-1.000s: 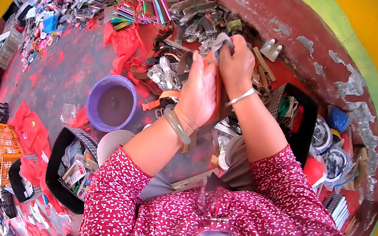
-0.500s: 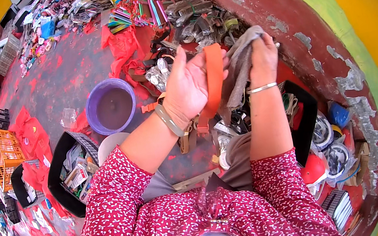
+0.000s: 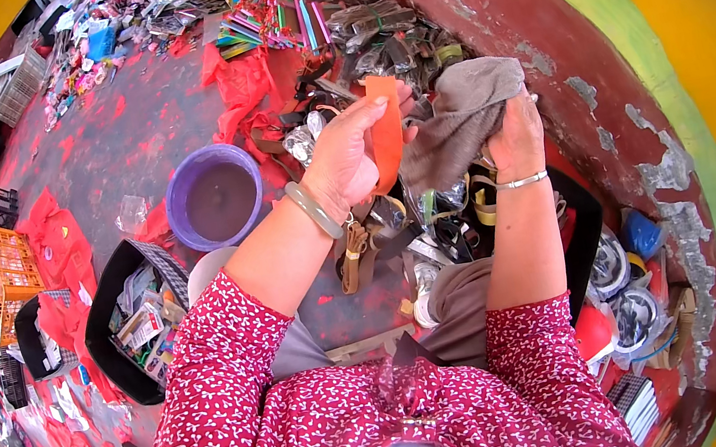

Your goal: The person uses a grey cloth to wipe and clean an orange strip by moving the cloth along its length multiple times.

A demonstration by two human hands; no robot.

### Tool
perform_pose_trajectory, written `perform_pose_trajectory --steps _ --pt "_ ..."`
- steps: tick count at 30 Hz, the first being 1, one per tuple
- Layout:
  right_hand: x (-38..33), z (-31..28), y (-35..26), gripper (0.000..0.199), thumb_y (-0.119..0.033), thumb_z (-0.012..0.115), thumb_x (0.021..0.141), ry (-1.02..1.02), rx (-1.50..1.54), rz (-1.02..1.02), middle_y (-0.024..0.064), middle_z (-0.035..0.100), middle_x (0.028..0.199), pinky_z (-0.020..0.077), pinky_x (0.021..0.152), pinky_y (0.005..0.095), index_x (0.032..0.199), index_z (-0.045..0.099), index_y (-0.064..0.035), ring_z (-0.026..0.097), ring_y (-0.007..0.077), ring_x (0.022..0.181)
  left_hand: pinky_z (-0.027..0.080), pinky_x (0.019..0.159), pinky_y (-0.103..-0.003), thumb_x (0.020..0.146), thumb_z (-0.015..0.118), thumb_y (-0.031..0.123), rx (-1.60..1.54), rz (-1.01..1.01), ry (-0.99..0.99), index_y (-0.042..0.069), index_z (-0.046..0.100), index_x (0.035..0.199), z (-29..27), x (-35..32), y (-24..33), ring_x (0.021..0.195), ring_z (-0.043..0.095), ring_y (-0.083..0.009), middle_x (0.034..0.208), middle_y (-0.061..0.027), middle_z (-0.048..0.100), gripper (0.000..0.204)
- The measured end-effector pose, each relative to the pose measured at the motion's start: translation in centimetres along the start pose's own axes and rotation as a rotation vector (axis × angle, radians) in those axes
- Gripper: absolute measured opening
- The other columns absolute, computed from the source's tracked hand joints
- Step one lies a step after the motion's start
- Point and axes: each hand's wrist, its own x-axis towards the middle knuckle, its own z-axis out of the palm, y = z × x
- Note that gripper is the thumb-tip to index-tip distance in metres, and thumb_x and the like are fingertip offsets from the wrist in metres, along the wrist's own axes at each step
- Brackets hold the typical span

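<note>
In front of me, my left hand [image 3: 347, 151] is closed on an orange strap [image 3: 386, 127], its thumb pressed against the flat band. The strap's lower part passes out of sight behind that hand. My right hand [image 3: 516, 136] grips a grey-brown cloth [image 3: 466, 120] by its right side, and the cloth droops leftward toward the strap. Whether cloth and strap touch, I cannot tell. Beneath my hands lies a bundled brown strap [image 3: 354, 258], beside dark straps and items in clear wrapping.
A purple bucket [image 3: 173, 208] of murky water stands left of my hands. Farther left are a black bin [image 3: 106, 340] of small packaged goods and an orange crate [image 3: 7, 271]. Plastic-wrapped goods [image 3: 386, 32] line the peeling red wall [image 3: 522, 13]. Another black bin [image 3: 585, 217] sits by my right forearm.
The cloth has spread out wider, and my right hand has shifted slightly right and down. My left thumb now lies over the strap, whose orange buckle no longer shows.
</note>
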Motion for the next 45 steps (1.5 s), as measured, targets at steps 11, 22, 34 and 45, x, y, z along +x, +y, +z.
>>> perform_pose_trajectory --steps 11,22,34,45 --pt "-3.1 6.8 2.7 0.017 0.000 0.061 0.078 -0.155 -1.260 -0.791 0.0119 0.060 0.087 0.0497 0.068 0.0322 0.094 0.062 -0.0063 0.061 0.0281 0.078 0.035 0.102 -0.034 0.100 0.030 0.043 0.052 0.043 -0.091 0.005 0.047 0.125 1.4 -0.7 -1.4 0.120 0.047 -0.0179 0.129 -0.0078 0.050 0.048" --pt "-6.6 8.1 7.0 0.023 0.001 0.064 0.079 -0.296 -1.094 -0.812 0.0141 0.059 0.088 0.0500 0.069 0.0338 0.101 0.060 -0.0011 0.060 0.0308 0.080 0.037 0.102 -0.041 0.098 0.032 0.049 -0.160 0.125 0.010 0.003 0.044 0.125 0.0 0.2 1.3 0.113 0.051 -0.0270 0.124 -0.0206 0.052 0.055" --pt "-3.6 7.9 4.7 0.010 -0.004 0.063 0.079 0.206 -1.047 -0.596 0.0139 0.062 0.081 0.0480 0.067 0.0372 0.088 0.061 -0.0022 0.060 0.0310 0.073 0.029 0.108 -0.037 0.099 0.030 0.046 -0.138 0.108 -0.148 0.008 0.036 0.137 3.4 -1.9 -3.4 0.126 0.041 -0.0188 0.136 -0.0096 0.043 0.054" --pt "-3.7 8.5 4.4 0.005 -0.008 0.060 0.083 0.191 -1.137 -0.468 0.0165 0.062 0.082 0.0487 0.064 0.0398 0.087 0.058 -0.0046 0.060 0.0376 0.073 0.035 0.104 -0.036 0.100 0.031 0.042 -0.245 0.084 -0.086 0.010 0.041 0.132 3.9 -2.2 -3.0 0.120 0.046 -0.0207 0.130 -0.0064 0.048 0.047"
